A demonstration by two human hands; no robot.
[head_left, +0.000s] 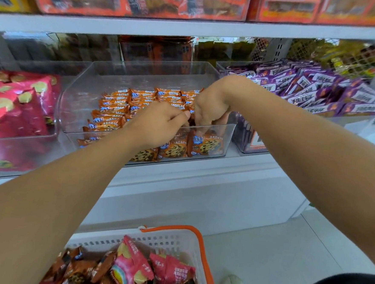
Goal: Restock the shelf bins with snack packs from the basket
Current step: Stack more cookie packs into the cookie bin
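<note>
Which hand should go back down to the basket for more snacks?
Probably the left hand. Its arm hangs right over the basket, which sits low on the left. The right hand is further away, fingers curled down among the orange cookie packs in the clear bin.

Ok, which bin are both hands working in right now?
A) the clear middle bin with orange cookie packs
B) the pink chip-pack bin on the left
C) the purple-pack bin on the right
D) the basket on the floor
A: the left hand and right hand meet over the front of the clear middle bin, fingers down among the orange cookie packs.
</note>
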